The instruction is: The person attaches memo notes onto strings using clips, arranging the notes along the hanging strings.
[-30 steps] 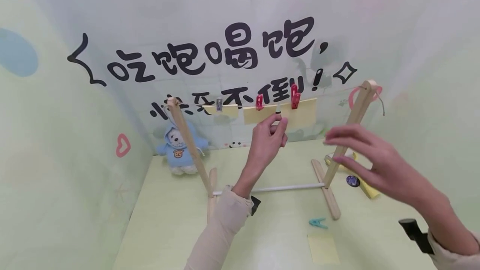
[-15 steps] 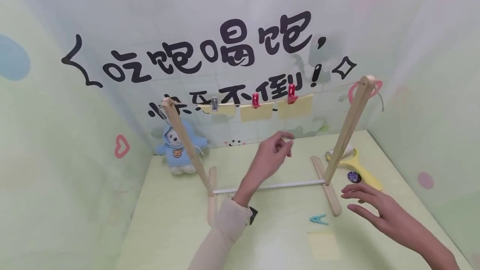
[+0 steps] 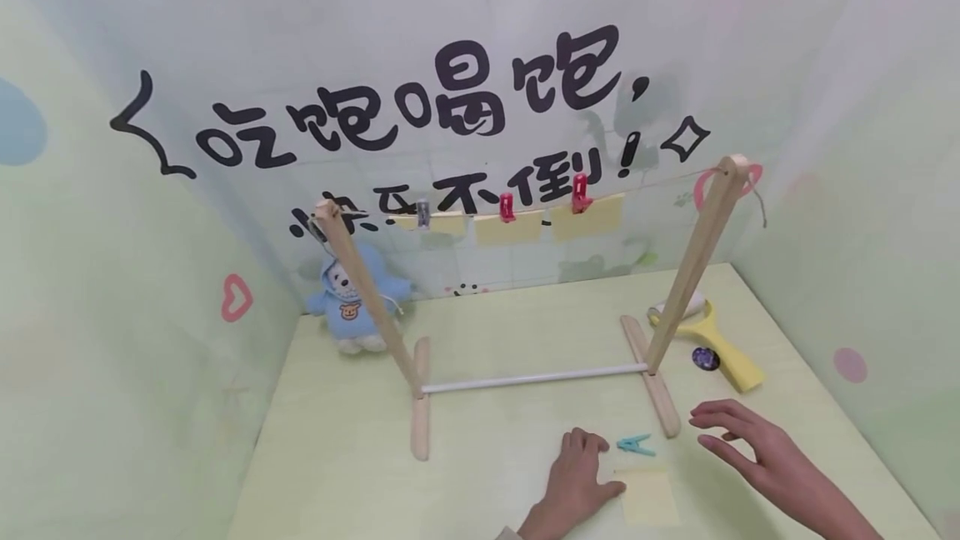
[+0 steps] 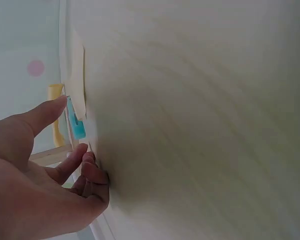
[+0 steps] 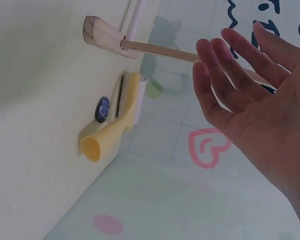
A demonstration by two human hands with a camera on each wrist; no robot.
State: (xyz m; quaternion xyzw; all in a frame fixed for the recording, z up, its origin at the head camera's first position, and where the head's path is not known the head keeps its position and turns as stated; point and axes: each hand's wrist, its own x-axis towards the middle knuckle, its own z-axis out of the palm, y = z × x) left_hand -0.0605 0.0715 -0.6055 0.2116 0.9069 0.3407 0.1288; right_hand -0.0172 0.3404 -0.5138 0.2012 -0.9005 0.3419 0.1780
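Note:
My left hand is low over the table beside a pale yellow sticky note and a teal clothespin. In the left wrist view its fingers are bent, with fingertips at the tabletop, and the thumb reaches toward the note; nothing is in its grasp. My right hand hovers to the right of the note, fingers relaxed and holding nothing. Behind them, a string on a wooden stand carries three yellow notes, clipped by a grey clothespin, a red clothespin and another red clothespin.
A yellow-handled lint roller and a dark blue oval object lie by the stand's right foot. A plush toy in a blue hoodie sits at the back left. A white rod joins the stand's feet.
My left hand has come away from the hanging notes, down to the table beside the loose note and teal clothespin. My right hand has lowered from near the right post.

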